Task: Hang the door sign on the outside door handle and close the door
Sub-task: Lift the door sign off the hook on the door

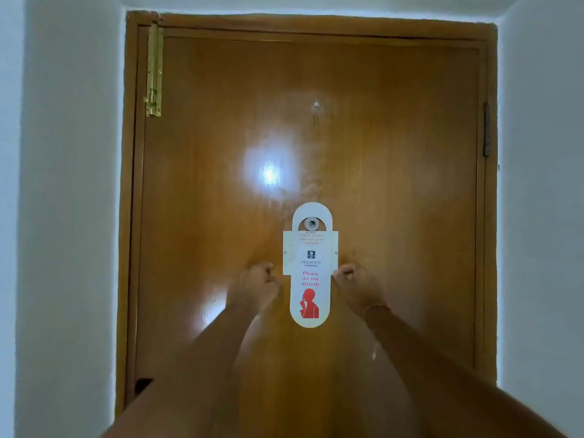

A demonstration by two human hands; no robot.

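Sign [310, 279] hangs on door [221, 121] between hands; left [254, 284], right [355, 287] curled, empty.

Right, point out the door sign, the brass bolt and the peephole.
door sign [310, 279]: head view, on the red "Please do not disturb" text.
brass bolt [154, 71]: head view, on the vertical barrel near the door's upper left corner.
peephole [312, 223]: head view, on the lens showing through the sign's hole.

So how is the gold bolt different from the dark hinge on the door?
The gold bolt is shiny brass, near the door's top left corner. The dark hinge is dull, on the right edge and lower down. The bolt looks longer than the hinge. Both are metal fittings that stand upright.
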